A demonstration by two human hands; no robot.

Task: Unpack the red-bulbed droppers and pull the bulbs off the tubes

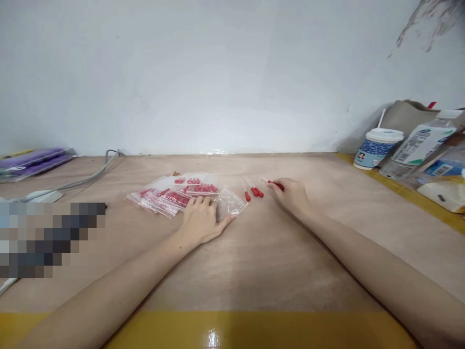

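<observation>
My left hand [201, 219] lies spread on the table, its thumb at the near edge of a clear zip bag [232, 201] that looks empty. Its fingertips reach the near side of a pile of zip bags [174, 194] holding red-bulbed pieces. Between my hands lie several glass droppers [256, 192] with red rubber bulbs, their thin clear stems pointing to the wall. Just right of them, my right hand [290, 194] pinches another dropper [271, 182] by its red bulb, with the stem pointing left. My right fingertips partly cover that bulb.
On the right stand a paper cup [378, 150] with a straw and a plastic bottle [417, 148], beside other packages. At the left are purple packets [36, 162], a grey cable [87, 179] and a blurred-out item [47, 240]. Yellow tape [218, 329] edges the table.
</observation>
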